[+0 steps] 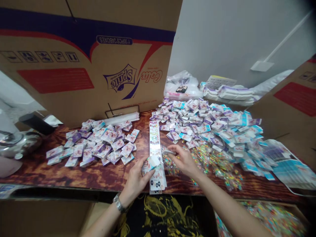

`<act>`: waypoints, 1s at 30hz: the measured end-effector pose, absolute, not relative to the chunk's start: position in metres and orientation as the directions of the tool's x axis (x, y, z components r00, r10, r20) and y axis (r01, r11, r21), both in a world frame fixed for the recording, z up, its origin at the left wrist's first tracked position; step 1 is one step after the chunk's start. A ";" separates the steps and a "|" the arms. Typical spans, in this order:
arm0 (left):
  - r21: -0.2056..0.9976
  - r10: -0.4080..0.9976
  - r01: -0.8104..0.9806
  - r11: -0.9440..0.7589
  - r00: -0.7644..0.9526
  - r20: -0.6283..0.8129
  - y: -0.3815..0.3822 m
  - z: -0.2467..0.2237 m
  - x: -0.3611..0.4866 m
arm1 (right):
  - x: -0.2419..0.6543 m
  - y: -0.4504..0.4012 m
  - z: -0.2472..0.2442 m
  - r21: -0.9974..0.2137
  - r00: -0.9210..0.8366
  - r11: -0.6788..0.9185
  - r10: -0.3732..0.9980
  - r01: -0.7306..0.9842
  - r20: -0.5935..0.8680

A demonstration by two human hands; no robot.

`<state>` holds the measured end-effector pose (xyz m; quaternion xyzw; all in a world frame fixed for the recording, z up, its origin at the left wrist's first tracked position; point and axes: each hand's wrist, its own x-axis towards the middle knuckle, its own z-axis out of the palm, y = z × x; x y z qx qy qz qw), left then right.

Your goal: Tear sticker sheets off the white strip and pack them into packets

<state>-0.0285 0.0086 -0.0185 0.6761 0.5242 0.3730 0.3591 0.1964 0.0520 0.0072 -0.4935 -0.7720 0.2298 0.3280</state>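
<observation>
My left hand (138, 176), with a metal watch on the wrist, grips a small printed box (148, 164) over the strips of stickers. The fingers of my right hand (185, 160) are closed on a small clear packet (168, 151) just right of the strips; its contents are hard to make out. Between the hands lies a stack of long sticker strips (155, 141), reaching to the table's front edge. Right of them spreads a heap of clear packets of colourful candy (204, 156).
Small printed boxes (98, 143) are piled on the left, and a larger heap of flat boxes (197, 115) is at the back right. A big carton (81, 72) stands behind. A metal kettle (21, 143) is far left. More candy packets fill a carton (274, 217) below the table.
</observation>
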 end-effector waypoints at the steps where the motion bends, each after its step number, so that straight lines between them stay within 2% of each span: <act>1: 0.873 0.975 0.444 -0.202 0.175 0.137 0.007 -0.019 -0.029 | 0.195 0.046 0.009 -0.685 -0.310 0.431 0.902 0.587 0.301; 8: 0.829 0.960 0.492 -0.267 0.213 0.182 -0.005 -0.014 -0.030 | 0.177 0.026 0.027 -0.503 -0.471 0.715 0.698 0.486 0.539; 13: 0.768 0.941 0.546 -0.335 0.236 0.243 -0.007 -0.007 -0.031 | 0.176 0.028 0.025 -0.374 -0.548 0.783 0.617 0.497 0.565; 17: 0.739 0.924 0.557 -0.378 0.273 0.267 -0.009 -0.006 -0.033 | 0.181 0.029 0.028 -0.202 -0.644 0.837 0.525 0.508 0.557; 21: 0.720 0.911 0.561 -0.409 0.292 0.290 -0.012 -0.004 -0.037 | 0.182 0.031 0.034 -0.045 -0.733 0.894 0.393 0.445 0.555; 23: 0.714 0.906 0.559 -0.422 0.299 0.301 -0.012 -0.004 -0.038 | 0.183 0.032 0.034 -0.074 -0.714 0.891 0.406 0.447 0.571; 28: 0.746 0.911 0.530 -0.403 0.312 0.271 -0.007 -0.008 -0.035 | 0.190 0.034 0.030 -0.420 -0.415 0.697 0.698 0.582 0.583; 30: 0.776 0.906 0.489 -0.399 0.341 0.251 -0.003 -0.005 -0.031 | 0.195 0.033 0.030 -0.491 -0.370 0.648 0.749 0.582 0.550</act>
